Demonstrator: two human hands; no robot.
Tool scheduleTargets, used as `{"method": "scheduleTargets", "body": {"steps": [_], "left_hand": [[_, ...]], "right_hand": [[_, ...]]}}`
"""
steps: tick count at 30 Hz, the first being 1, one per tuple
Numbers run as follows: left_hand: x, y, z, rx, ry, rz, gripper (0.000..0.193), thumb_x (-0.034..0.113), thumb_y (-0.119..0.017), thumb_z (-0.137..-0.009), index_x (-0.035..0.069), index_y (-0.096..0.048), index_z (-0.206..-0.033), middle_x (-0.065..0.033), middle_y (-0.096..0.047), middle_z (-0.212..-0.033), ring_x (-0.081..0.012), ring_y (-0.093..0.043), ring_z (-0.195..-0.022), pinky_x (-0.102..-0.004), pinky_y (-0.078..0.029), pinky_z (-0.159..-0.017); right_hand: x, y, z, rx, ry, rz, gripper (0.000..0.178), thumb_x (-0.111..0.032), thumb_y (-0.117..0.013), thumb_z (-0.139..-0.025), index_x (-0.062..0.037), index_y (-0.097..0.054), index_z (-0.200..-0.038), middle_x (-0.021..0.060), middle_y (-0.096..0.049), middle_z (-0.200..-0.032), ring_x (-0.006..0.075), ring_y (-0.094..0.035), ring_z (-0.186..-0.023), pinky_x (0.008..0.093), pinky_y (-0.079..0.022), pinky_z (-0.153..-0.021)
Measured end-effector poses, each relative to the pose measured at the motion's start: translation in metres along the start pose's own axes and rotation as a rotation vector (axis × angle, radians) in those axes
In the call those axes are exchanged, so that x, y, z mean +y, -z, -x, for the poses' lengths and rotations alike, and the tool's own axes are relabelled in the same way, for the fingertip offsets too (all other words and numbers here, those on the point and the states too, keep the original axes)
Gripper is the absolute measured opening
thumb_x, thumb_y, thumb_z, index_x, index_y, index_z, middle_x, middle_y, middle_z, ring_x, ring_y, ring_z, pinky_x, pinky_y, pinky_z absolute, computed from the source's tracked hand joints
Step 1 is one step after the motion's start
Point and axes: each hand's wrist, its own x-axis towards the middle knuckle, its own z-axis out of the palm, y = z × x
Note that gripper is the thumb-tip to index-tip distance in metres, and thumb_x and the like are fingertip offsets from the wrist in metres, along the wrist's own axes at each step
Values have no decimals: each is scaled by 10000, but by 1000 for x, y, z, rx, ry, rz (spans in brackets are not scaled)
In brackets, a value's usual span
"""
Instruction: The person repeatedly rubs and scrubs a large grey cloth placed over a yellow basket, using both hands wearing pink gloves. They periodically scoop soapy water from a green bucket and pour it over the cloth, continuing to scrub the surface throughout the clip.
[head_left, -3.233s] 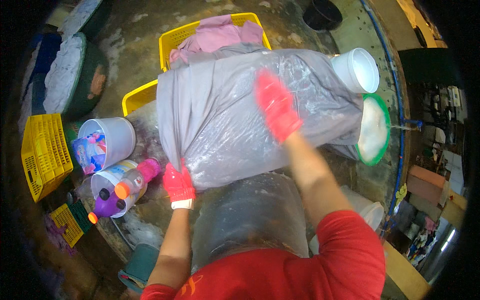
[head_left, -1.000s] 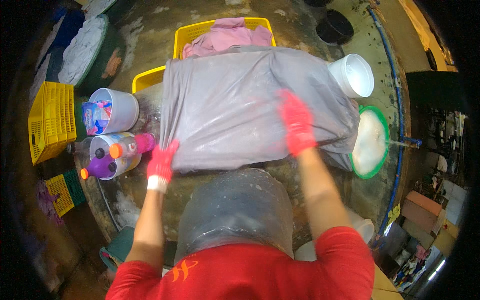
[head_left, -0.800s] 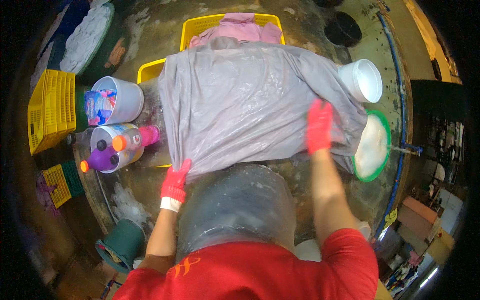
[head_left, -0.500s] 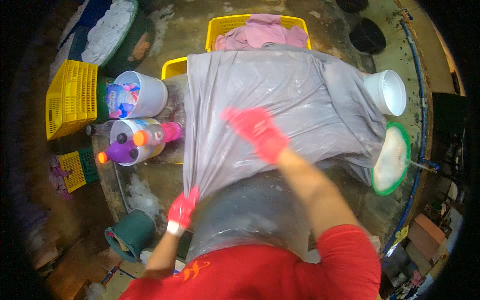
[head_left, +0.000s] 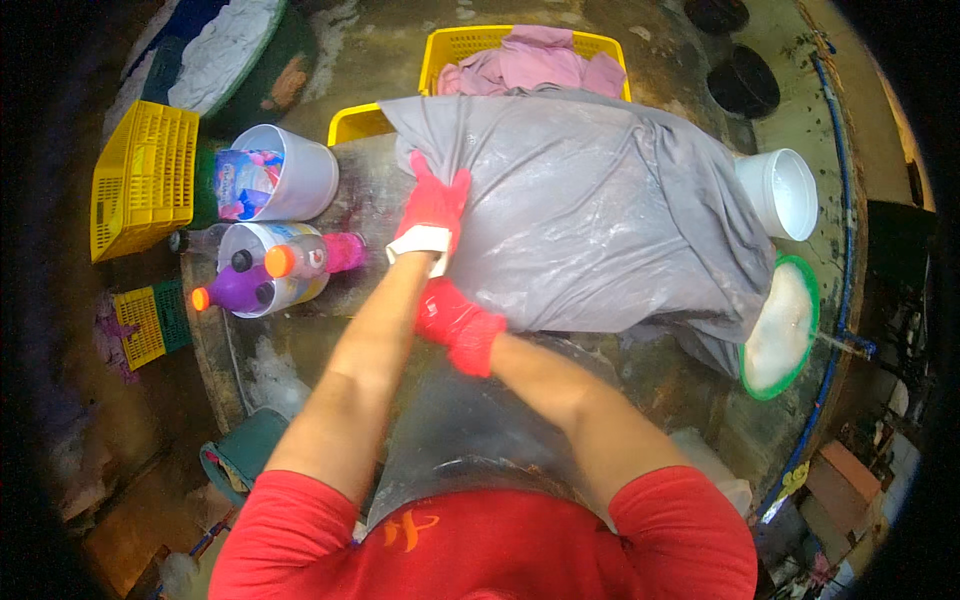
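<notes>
A wet grey cloth [head_left: 600, 220] lies draped over the work surface, with wrinkles and whitish smears across it. My left hand [head_left: 432, 215], in a red glove with a white cuff, grips the cloth's left edge, where the fabric bunches at the fingers. Just nearer to me, my right hand [head_left: 458, 325], also red-gloved, is closed at the cloth's near left corner. Its fingertips are partly hidden, and it sits right below the left cuff.
Left stand a white bucket with a colourful packet [head_left: 245, 185], another bucket holding bottles [head_left: 290, 290], and a yellow crate [head_left: 150, 180]. A yellow basket [head_left: 430, 60] with pink cloth is at the far side. A white tub [head_left: 780, 195] and green-rimmed basin [head_left: 812, 290] stand right.
My left hand has moved up and right along the cloth's left side. My right hand has come down and left from the cloth's middle. The cloth's near left corner has been drawn in.
</notes>
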Motion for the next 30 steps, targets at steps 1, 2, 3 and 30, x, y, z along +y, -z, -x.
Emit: {"method": "scheduleTargets", "body": {"steps": [1, 2, 3, 30], "left_hand": [[-23, 2, 1, -57, -85, 94, 939, 513, -679, -1024, 44, -249, -1715, -337, -621, -1466, -459, -610, -1364, -502, -452, -1167], [-43, 2, 3, -127, -166, 198, 925, 517, -685, -1024, 30, -288, -1703, -310, -610, -1505, -431, -594, -1397, -487, -444, -1178], [-56, 16, 33, -126, -280, 241, 912, 519, -691, -1026, 12, -324, -1690, -273, -605, -1537, -397, -579, -1425, -470, -432, -1190], [-109, 37, 76, 151, -363, 186, 949, 317, -827, -955, 1, -313, -1687, -301, -448, -1664, -396, -465, -1540, -481, -384, -1258]], "right_hand": [[19, 9, 25, 33, 29, -5, 631, -205, -521, -1068, -109, -388, -1678, 167, -428, -1690, 321, -435, -1525, 475, -321, -1273], [54, 23, 57, 113, 37, 24, 644, -202, -523, -1071, -114, -370, -1690, 158, -403, -1710, 319, -405, -1553, 473, -291, -1295], [109, 32, 106, 238, -40, 76, 658, -199, -525, -1073, -119, -352, -1703, 150, -378, -1730, 316, -375, -1581, 472, -261, -1318], [175, 65, 55, 473, -537, 340, 454, -273, -546, -1095, -52, -610, -1486, 199, -689, -1416, 345, -659, -1298, 477, -503, -1101]]}}
